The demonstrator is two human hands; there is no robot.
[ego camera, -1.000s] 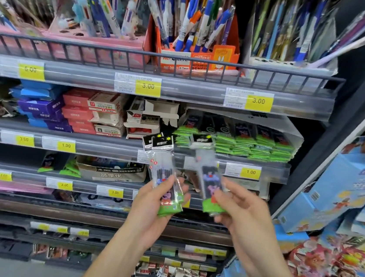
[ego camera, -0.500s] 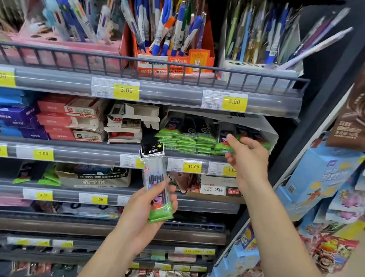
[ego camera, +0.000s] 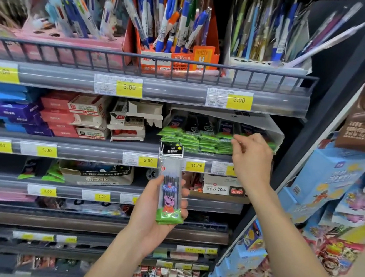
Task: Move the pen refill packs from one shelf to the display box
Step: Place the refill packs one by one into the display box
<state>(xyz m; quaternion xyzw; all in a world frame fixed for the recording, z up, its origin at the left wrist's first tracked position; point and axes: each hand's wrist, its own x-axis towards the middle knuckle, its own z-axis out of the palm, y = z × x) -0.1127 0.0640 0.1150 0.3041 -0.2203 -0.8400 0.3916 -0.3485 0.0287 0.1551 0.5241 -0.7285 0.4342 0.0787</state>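
Our right hand [ego camera: 251, 156], which carried a refill pack a second ago, now hangs released and empty just in front of the display box [ego camera: 275, 135], so that pack is delivered, while our left hand [ego camera: 157, 213] below grasps the next pack [ego camera: 169, 189].

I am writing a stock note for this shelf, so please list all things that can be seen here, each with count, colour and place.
Pen refill pack: one, clear with green bottom, in the left hand.
Display box: one, white, second shelf, right; rows of green refill packs inside, count unclear.
Orange pen box: one, top shelf, middle; blue and white pens.
Pink pen holder: one, top shelf, left.
White pen holder: one, top shelf, right.
Small cartons: many, blue, purple, red, white, second shelf, left.
Price tags: many, yellow, on shelf edges.
Blue boxes: several, side rack, right.
Left hand: holds the pack.
Right hand: empty, fingers loosely curled, before the display box.
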